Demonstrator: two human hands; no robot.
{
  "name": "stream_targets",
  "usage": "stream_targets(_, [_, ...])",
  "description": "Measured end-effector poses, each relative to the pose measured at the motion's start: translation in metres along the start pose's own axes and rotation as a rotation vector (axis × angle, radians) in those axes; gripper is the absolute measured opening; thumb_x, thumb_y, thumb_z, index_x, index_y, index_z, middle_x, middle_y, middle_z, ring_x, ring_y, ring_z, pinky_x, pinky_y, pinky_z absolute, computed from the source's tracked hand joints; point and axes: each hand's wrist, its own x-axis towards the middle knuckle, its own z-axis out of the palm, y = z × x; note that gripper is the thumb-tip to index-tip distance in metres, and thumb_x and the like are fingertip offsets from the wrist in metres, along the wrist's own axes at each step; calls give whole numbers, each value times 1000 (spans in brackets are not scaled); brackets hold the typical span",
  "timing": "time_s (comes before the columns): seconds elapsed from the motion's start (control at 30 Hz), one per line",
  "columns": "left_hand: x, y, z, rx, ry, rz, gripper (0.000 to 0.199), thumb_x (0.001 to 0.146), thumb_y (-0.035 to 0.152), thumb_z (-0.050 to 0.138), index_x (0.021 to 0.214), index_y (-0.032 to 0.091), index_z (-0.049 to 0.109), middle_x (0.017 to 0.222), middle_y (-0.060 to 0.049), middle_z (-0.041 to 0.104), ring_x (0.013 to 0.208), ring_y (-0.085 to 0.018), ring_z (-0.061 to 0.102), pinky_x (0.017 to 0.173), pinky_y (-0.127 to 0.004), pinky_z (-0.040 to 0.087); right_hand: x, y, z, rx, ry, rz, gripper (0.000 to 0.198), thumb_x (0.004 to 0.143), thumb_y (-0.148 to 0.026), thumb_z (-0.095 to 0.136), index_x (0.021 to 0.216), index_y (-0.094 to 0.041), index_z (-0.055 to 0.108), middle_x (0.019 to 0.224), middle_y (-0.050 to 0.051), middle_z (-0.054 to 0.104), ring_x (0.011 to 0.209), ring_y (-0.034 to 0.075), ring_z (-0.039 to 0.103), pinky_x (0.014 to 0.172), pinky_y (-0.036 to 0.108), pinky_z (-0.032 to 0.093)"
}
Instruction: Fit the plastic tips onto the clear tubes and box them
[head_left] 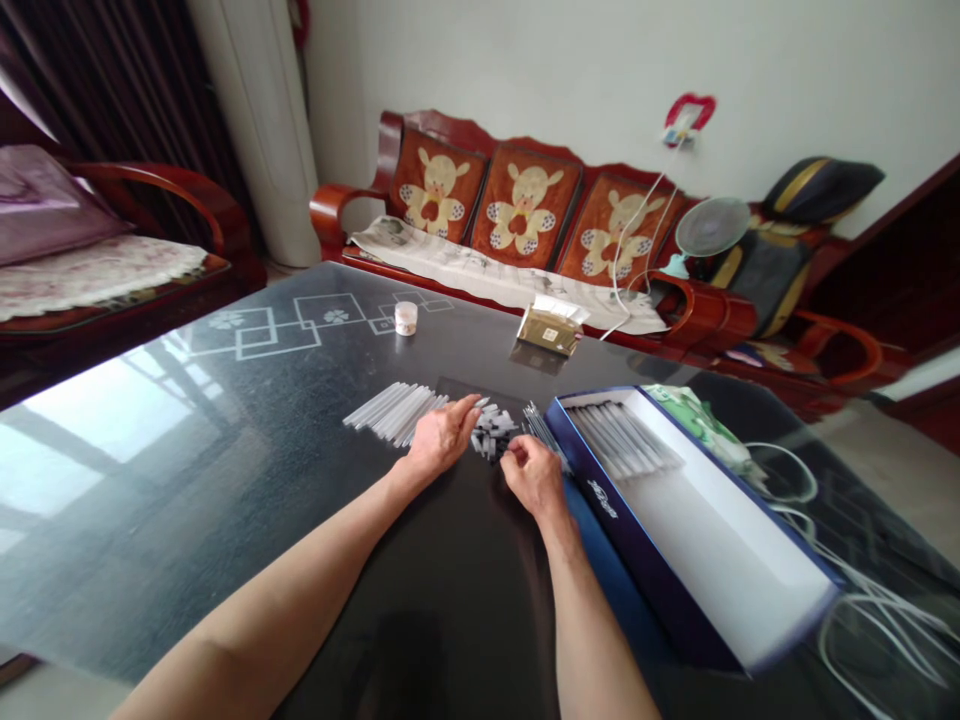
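My left hand (441, 440) is closed beside a row of translucent white pen-barrel-like tubes (386, 412). A small pale tip shows at its fingers, but what they hold is not clear. Just right of it lies a pile of short white and dark pieces, like pen caps (491, 430). At the near right edge of that pile, my right hand (535, 474) has thumb and forefinger pinched together. Anything between them is too small to make out. Thin, dark-tipped rods like pen refills (541, 428) lie beyond the right hand, against the box.
A long blue box (660, 570) with a white inside stands to the right, holding a row of assembled-looking pens (622, 440). Behind it are a green-and-white packet (701, 420) and white cables (862, 580). Farther back stand a small white jar (406, 318) and a tissue pack (550, 328).
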Motion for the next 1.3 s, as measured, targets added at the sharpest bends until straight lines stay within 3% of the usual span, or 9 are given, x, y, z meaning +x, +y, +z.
stream_targets(0.1, [-6, 3, 4, 213, -50, 70, 39, 96, 41, 38, 120, 21, 61, 95, -9, 70, 77, -18, 66, 64, -24, 47, -1, -3, 2, -112, -80, -26, 8, 69, -20, 56, 73, -20, 63, 73, 4, 64, 64, 17, 60, 66, 28, 46])
stream_targets(0.27, [-8, 2, 7, 276, -56, 83, 40, 97, 40, 36, 126, 21, 57, 92, -8, 71, 77, -17, 67, 62, -21, 47, 1, 0, 1, -82, -119, -56, 10, 65, -15, 55, 67, -21, 63, 70, 3, 63, 64, 17, 59, 66, 29, 47])
stream_targets(0.37, [-9, 3, 7, 268, -95, 126, 39, 98, 38, 36, 128, 22, 55, 91, -8, 70, 78, -17, 67, 63, -21, 47, 3, 5, 3, 235, -21, 133, 8, 70, -24, 58, 75, -20, 63, 67, 2, 63, 62, 17, 59, 62, 29, 48])
stream_targets(0.47, [-11, 6, 9, 276, -147, 179, 38, 98, 36, 36, 126, 23, 57, 91, -7, 70, 76, -16, 67, 61, -20, 47, 6, 7, 8, 719, 80, 392, 21, 72, -37, 63, 84, -20, 61, 66, -1, 63, 58, 15, 59, 52, 26, 46])
stream_targets(0.53, [-13, 9, 10, 288, -174, 203, 38, 98, 36, 35, 126, 22, 57, 91, -7, 69, 75, -15, 67, 61, -20, 46, 8, 6, 11, 973, 107, 463, 26, 69, -38, 67, 87, -20, 60, 68, -1, 64, 58, 13, 59, 50, 24, 46])
stream_targets(0.63, [-15, 13, 9, 304, -205, 218, 39, 98, 35, 35, 127, 21, 56, 92, -8, 69, 75, -16, 67, 60, -20, 46, 9, 2, 13, 1124, 111, 503, 30, 65, -34, 73, 89, -20, 63, 75, 0, 67, 63, 12, 62, 53, 23, 49])
stream_targets(1.3, [-14, 16, 6, 321, -297, 234, 35, 97, 34, 36, 124, 23, 56, 92, -8, 69, 77, -17, 67, 60, -21, 46, 3, 4, 20, 990, 29, 445, 29, 68, -36, 73, 91, -20, 67, 78, 0, 69, 68, 13, 65, 59, 24, 54])
